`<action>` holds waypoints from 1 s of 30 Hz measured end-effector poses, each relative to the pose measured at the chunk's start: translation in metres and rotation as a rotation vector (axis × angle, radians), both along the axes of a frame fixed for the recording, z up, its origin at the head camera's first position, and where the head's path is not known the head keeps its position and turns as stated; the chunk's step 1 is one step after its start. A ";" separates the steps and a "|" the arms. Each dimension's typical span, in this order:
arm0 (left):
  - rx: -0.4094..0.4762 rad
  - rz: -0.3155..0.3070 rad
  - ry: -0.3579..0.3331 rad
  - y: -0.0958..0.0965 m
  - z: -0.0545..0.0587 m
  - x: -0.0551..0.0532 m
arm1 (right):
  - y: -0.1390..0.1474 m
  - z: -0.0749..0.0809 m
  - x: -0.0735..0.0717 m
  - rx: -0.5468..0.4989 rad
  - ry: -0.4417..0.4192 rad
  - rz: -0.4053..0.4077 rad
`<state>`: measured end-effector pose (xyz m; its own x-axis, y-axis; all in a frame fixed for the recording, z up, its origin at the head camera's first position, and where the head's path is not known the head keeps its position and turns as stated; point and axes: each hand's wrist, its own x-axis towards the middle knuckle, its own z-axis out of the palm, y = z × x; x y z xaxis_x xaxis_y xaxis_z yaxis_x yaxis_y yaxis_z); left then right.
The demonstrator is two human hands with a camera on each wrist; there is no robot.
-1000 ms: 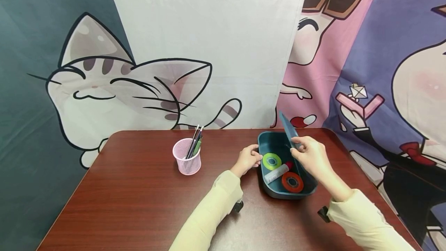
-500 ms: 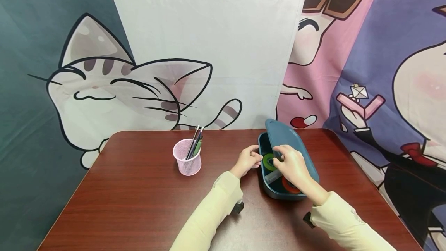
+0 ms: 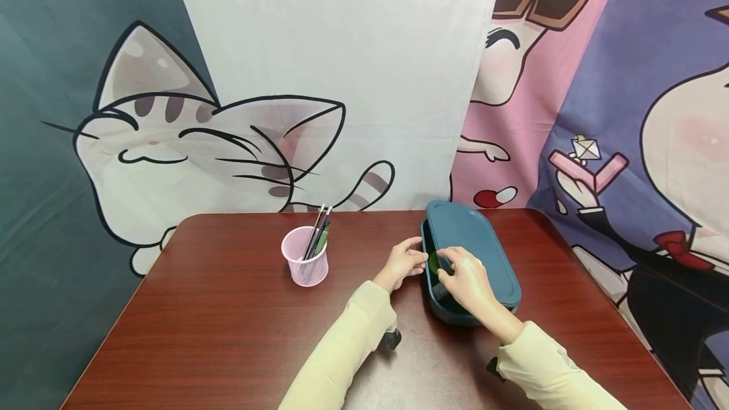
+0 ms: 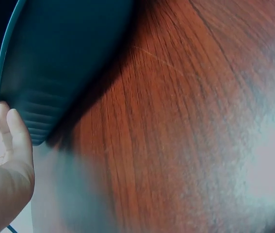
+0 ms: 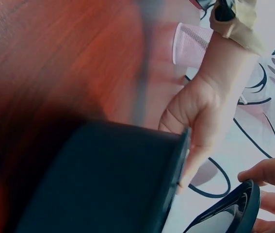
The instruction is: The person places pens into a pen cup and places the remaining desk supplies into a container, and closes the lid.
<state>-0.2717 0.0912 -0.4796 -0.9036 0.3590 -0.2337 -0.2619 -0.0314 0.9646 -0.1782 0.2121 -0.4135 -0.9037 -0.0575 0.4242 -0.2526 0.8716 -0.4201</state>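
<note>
A dark blue-green box (image 3: 447, 316) sits on the right part of the table, its lid (image 3: 475, 233) slanting over it. The lid's right side lies along the right rim while its left edge stays raised. My right hand (image 3: 468, 278) pinches that raised edge, thumb and fingers on either side of it in the right wrist view. At the left wall, my left hand (image 3: 400, 264) pinches the rim; the left wrist view has its fingers (image 4: 18, 131) against the outside. Through the gap show a green tape roll (image 3: 434, 264) and part of a greyish tube (image 3: 440, 290).
A pink mesh pen cup (image 3: 305, 267) holding several pens and brushes (image 3: 316, 238) stands left of the box. The reddish-brown table (image 3: 228, 334) ends at a cartoon-printed cloth backdrop (image 3: 364, 81).
My right hand has swung the lid from nearly upright down to the left over the box, covering the red tape roll and most of the contents. My left hand stays at the rim.
</note>
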 end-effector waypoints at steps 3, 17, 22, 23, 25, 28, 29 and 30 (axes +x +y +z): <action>0.023 0.000 -0.024 -0.001 -0.001 0.001 | -0.002 -0.005 0.001 0.002 0.001 -0.006; 0.063 0.009 -0.053 0.000 -0.008 -0.002 | -0.010 -0.014 0.004 0.032 -0.006 -0.031; 0.085 0.021 -0.074 0.000 -0.008 -0.002 | -0.014 -0.019 0.006 0.057 -0.010 -0.029; 0.091 0.023 -0.079 0.000 -0.008 -0.001 | -0.014 -0.020 0.006 0.062 -0.006 -0.030; 0.103 0.026 -0.083 0.000 -0.008 0.000 | -0.016 -0.022 0.007 0.073 0.005 -0.033; 0.109 0.022 -0.079 -0.001 -0.007 0.001 | -0.017 -0.025 0.007 0.082 0.029 -0.036; 0.112 0.021 -0.077 -0.001 -0.007 0.001 | -0.017 -0.025 0.007 0.082 0.035 -0.037; 0.114 0.020 -0.074 -0.001 -0.007 0.002 | -0.017 -0.026 0.007 0.084 0.041 -0.038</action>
<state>-0.2702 0.0901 -0.4866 -0.8926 0.3693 -0.2587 -0.3306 -0.1458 0.9324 -0.1717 0.1948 -0.4395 -0.8879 -0.0602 0.4561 -0.2342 0.9126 -0.3353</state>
